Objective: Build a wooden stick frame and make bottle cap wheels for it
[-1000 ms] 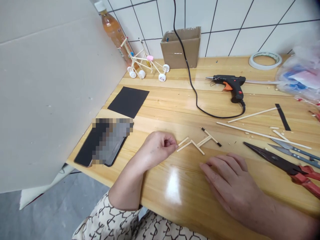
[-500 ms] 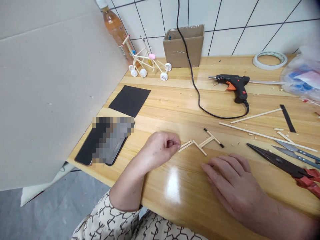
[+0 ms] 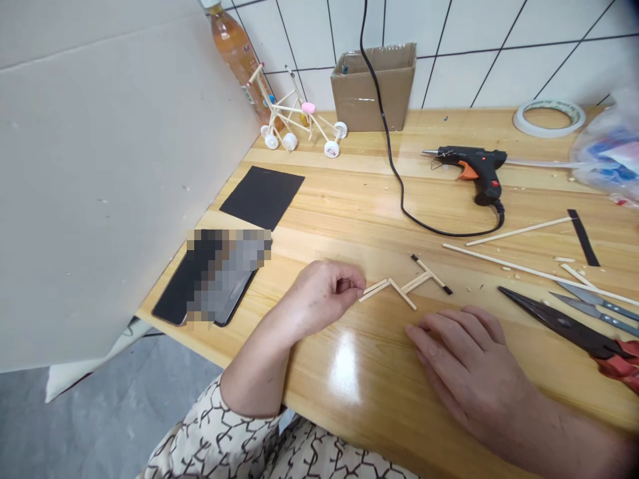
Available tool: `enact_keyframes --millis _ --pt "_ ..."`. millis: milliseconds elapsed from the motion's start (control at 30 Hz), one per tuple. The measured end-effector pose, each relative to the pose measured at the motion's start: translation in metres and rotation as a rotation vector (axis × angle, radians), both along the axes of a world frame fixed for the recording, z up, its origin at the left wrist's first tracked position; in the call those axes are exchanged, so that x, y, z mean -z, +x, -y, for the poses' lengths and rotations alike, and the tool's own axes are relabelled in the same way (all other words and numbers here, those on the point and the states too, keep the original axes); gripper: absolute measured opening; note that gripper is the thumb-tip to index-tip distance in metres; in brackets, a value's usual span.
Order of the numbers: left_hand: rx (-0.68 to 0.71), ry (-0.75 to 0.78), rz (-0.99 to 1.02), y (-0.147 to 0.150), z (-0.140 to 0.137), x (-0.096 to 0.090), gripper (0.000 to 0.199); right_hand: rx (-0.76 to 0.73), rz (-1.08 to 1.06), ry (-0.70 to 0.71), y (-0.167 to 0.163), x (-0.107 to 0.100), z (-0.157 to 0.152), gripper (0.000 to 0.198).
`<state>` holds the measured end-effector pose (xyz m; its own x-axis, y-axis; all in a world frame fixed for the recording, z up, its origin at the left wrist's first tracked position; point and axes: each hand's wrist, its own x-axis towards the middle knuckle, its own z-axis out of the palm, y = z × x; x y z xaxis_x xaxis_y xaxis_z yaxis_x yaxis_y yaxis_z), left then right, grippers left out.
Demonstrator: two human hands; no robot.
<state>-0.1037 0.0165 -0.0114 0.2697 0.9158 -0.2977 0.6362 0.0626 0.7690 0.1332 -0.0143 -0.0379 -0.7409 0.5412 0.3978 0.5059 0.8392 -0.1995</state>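
My left hand [image 3: 327,296] is closed in a pinch, its thumb and forefinger at the near end of two short, thin wooden sticks [image 3: 375,290] lying side by side. Their far ends meet a small frame of wooden sticks [image 3: 416,283] on the table. This frame is roughly H-shaped, and its far crosspiece has black tips. Palm down on the tabletop, my right hand [image 3: 469,362] rests with loosely stretched fingers and holds nothing. It lies just nearer to me than the frame, apart from it.
A black glue gun [image 3: 479,166] with a cord lies behind. Long sticks [image 3: 529,266], scissors [image 3: 559,322] and small knives [image 3: 594,309] are at right. Black sheet [image 3: 262,197], phone [image 3: 239,286], wheeled stick model [image 3: 299,116], bottle [image 3: 234,50], cardboard box [image 3: 372,100] and tape roll [image 3: 522,123] stand or lie around.
The view has shifted slightly, so the things on the table appear a little further right. Both hands keep nearly the same pose beside the stick frame.
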Motion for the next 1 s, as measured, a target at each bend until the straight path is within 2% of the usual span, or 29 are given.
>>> enact_keyframes --millis 667,1000 --pt "0.009 0.032 0.048 -0.003 0.0 -0.004 0.018 0.008 0.017 -0.014 -0.001 -0.001 0.0 0.028" --pt "0.121 0.075 -0.015 -0.011 -0.004 -0.009 0.021 0.013 0.026 -0.011 0.0 0.001 0.0 0.028"
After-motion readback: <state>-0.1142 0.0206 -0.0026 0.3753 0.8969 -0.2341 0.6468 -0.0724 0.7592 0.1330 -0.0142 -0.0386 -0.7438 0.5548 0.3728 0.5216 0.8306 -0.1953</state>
